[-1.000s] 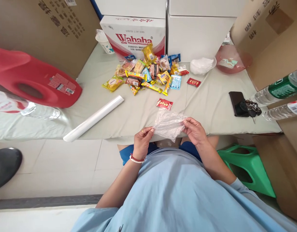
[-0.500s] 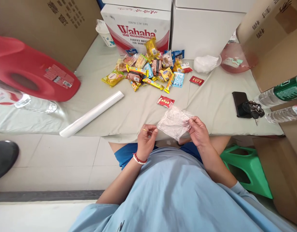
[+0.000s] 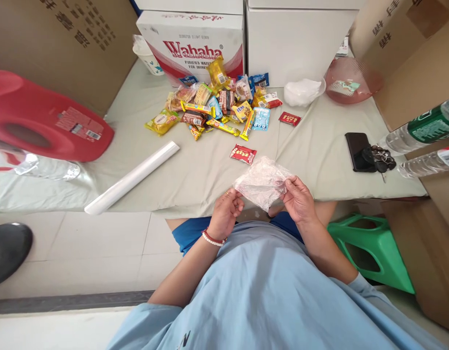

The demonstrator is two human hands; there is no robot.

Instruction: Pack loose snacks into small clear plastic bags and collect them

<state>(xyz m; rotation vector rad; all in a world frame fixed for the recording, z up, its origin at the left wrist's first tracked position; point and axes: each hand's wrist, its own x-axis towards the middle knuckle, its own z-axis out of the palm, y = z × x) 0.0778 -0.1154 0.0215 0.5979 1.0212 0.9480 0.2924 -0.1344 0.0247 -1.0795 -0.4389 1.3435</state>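
A crinkled clear plastic bag (image 3: 262, 182) is stretched between my two hands, over the table's front edge. My left hand (image 3: 226, 210) pinches its left corner between thumb and fingers. On the other side, my right hand (image 3: 299, 198) grips the right edge, thumb on top. Just beyond the bag lies a red snack packet (image 3: 243, 154). Another red packet (image 3: 290, 118) rests farther back to the right. Behind them is a heap of wrapped snacks (image 3: 227, 102) in yellow, brown and blue wrappers.
A white plastic roll (image 3: 132, 178) and a red jug (image 3: 45, 116) are on the left. Toward the right are a white bag bundle (image 3: 302, 92), a pink bowl (image 3: 351, 82), a phone (image 3: 359, 151), keys (image 3: 384, 159) and bottles (image 3: 421, 131). A Wahaha box (image 3: 195, 41) stands behind.
My left hand has moved up and inward and now pinches the bag's left corner. The right hand keeps its grip. The camera view has shifted slightly.
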